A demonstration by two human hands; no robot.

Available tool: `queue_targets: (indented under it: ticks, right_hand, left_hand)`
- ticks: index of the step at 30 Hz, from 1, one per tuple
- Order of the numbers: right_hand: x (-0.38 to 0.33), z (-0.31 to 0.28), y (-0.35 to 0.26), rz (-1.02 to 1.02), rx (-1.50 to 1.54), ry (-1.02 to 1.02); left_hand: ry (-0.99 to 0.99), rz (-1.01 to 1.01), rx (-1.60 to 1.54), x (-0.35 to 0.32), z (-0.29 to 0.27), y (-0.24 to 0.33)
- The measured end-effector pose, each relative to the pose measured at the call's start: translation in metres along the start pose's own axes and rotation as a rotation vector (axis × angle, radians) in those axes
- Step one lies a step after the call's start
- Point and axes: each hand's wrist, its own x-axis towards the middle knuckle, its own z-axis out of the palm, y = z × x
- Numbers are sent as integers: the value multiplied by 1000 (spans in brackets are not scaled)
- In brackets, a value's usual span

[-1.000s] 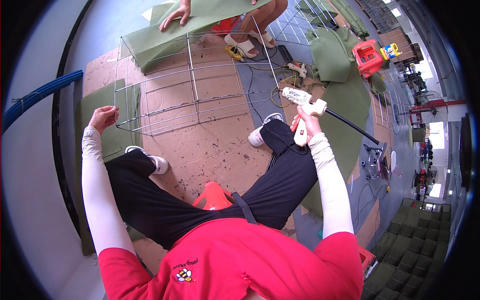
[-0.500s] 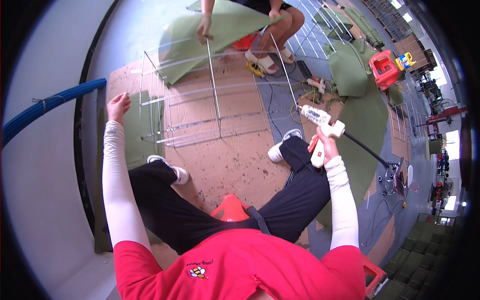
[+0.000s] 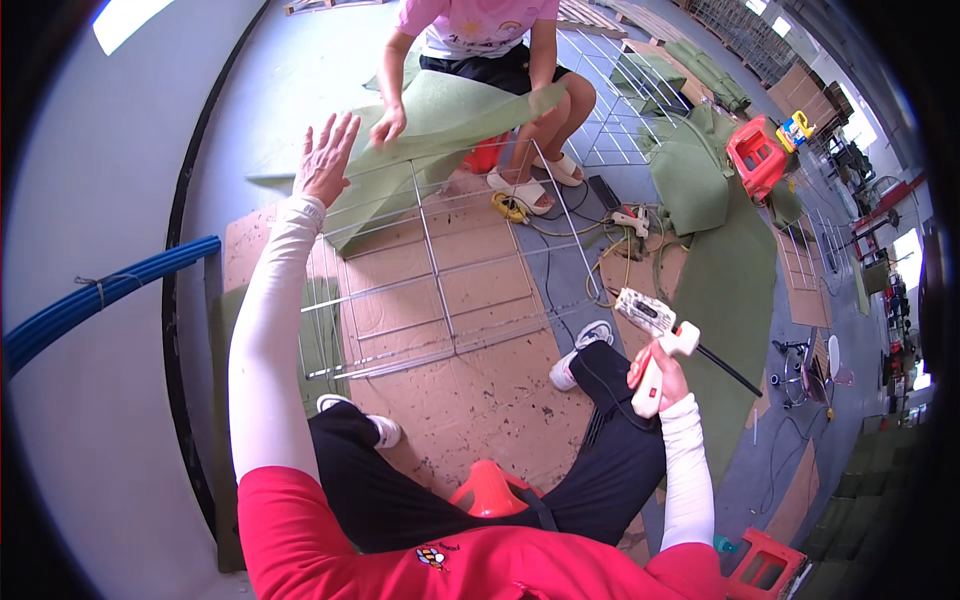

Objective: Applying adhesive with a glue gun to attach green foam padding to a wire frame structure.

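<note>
My right hand grips a white hot glue gun with a red trigger; a black glue stick juts from its back. Its nozzle points toward the near right corner of a metal wire frame, apart from it as far as I can tell. Fingers stretched and spread, my left hand is raised by the frame's far left side, beside green fabric, holding nothing. That fabric drapes over the far part of the frame. Opposite me, a seated co-worker's hand is at the fabric's right end.
Cardboard lies under the frame. Another glue gun and tangled cords rest on the floor at right, near more green fabric. Blue tubes stick in from the left. A red stool stands far right.
My left hand has moved forward and right, and its fingers have spread. The glue gun has shifted slightly lower in view. The co-worker's hand has let go of the frame's far edge.
</note>
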Motion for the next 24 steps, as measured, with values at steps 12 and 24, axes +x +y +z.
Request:
queue_targets:
  ticks: [12, 24]
  right_hand:
    - [-6, -43, -14, -220, 292, 1]
    - [83, 39, -49, -284, 462, -359]
  left_hand:
    - [-345, 199, -120, -81, -122, 67]
    - [-208, 211, -171, -171, -183, 110]
